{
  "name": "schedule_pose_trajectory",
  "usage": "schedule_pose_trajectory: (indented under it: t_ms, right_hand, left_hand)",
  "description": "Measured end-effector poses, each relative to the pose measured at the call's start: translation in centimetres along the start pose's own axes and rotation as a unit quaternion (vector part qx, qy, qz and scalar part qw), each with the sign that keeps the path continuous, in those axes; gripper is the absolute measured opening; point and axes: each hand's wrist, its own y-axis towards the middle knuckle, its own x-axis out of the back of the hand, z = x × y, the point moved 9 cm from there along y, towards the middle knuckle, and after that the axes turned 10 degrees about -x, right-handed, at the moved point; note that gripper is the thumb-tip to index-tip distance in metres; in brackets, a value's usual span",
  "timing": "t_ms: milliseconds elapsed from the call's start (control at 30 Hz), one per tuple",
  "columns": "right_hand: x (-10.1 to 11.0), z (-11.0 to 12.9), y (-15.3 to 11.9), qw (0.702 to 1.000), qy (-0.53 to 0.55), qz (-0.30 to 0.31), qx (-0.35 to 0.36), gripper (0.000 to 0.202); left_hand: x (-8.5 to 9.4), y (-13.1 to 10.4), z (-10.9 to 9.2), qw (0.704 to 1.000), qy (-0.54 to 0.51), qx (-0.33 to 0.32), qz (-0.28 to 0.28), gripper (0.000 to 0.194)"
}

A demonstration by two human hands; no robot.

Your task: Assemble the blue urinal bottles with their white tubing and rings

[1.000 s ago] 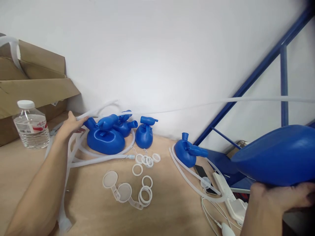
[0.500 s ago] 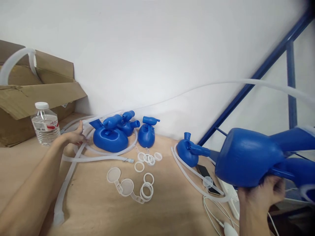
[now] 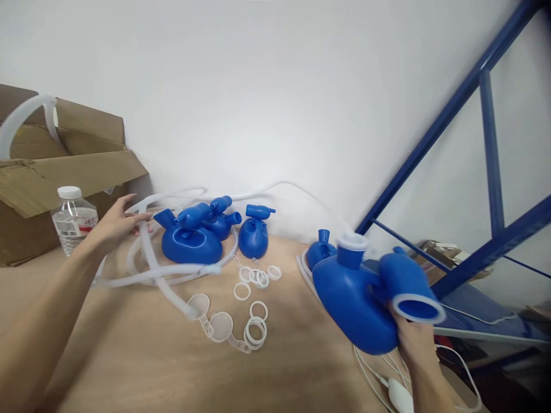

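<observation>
My right hand [image 3: 413, 338] grips a large blue plastic bottle [image 3: 353, 304] at the right, raised over the table. The bottle has a white-ringed neck, and a blue spout piece [image 3: 408, 284] with a white rim sits beside it. At the left, my left hand [image 3: 123, 221] is closed around part of the translucent tubing [image 3: 148, 246], which hangs and coils beside the other blue bottles. Nearest to that hand is a blue bottle [image 3: 191, 246] lying by the wall. White rings [image 3: 256, 332] and clear caps [image 3: 221, 327] lie mid-table.
A cardboard box [image 3: 73, 172] and a water bottle [image 3: 74, 221] stand at the left. More blue bottles [image 3: 253, 238] are along the wall. A blue metal frame [image 3: 491, 149] rises at the right, with a white cable [image 3: 370, 373] near the table edge.
My right hand has brought the blue bottle left and turned it, its neck now upward. My left hand has lifted the tubing, whose loose end swung right toward the caps.
</observation>
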Motion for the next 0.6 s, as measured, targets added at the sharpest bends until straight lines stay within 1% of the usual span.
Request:
schedule_pose_trajectory:
  t_ms: [67, 100, 133, 200, 233, 267, 300, 333, 400, 433, 500, 600]
  right_hand:
    - [-1.6, 0.2, -1.0, 0.994, -0.073, 0.081, 0.011, 0.058]
    - [-2.4, 0.2, -1.7, 0.989, -0.096, 0.111, 0.014, 0.055]
    - [-3.1, 0.3, -2.3, 0.985, -0.108, 0.131, 0.015, 0.055]
    - [-4.4, 0.3, -3.5, 0.981, -0.114, 0.155, 0.012, 0.057]
    - [-5.1, 0.2, -4.1, 0.980, -0.110, 0.164, 0.008, 0.059]
    - [-5.8, 0.1, -4.7, 0.979, -0.105, 0.175, 0.001, 0.060]
    - [-6.5, -0.1, -5.3, 0.977, -0.099, 0.190, -0.007, 0.061]
    - [-7.3, -0.2, -5.9, 0.974, -0.093, 0.207, -0.012, 0.060]
    - [-8.7, -0.6, -7.4, 0.967, -0.077, 0.242, -0.018, 0.058]
    - [-9.3, -0.8, -8.1, 0.965, -0.069, 0.254, -0.017, 0.058]
    - [-10.0, -1.2, -9.3, 0.964, -0.061, 0.260, -0.011, 0.061]
    - [-10.5, -1.8, -10.5, 0.967, -0.076, 0.244, 0.002, 0.069]
  left_hand:
    - [-1.8, -1.0, -1.4, 0.999, -0.029, -0.009, 0.044, 0.077]
    - [-2.7, -1.4, -2.1, 0.997, -0.044, -0.014, 0.059, 0.071]
    - [-3.5, -1.7, -2.9, 0.996, -0.063, -0.021, 0.066, 0.070]
    - [-5.0, -2.1, -4.5, 0.991, -0.113, -0.045, 0.063, 0.082]
    - [-5.9, -2.2, -5.3, 0.987, -0.124, -0.066, 0.073, 0.090]
    - [-7.0, -2.5, -6.1, 0.984, -0.117, -0.091, 0.096, 0.094]
    - [-8.2, -2.8, -6.8, 0.980, -0.093, -0.116, 0.130, 0.092]
    - [-9.4, -3.3, -7.2, 0.974, -0.056, -0.137, 0.170, 0.086]
    - [-11.7, -4.5, -7.1, 0.956, 0.034, -0.162, 0.241, 0.070]
    - [-12.5, -5.1, -6.8, 0.948, 0.073, -0.169, 0.261, 0.064]
    - [-13.5, -6.3, -6.0, 0.930, 0.158, -0.188, 0.275, 0.051]
    - [-14.2, -8.5, -4.9, 0.886, 0.304, -0.241, 0.254, 0.026]
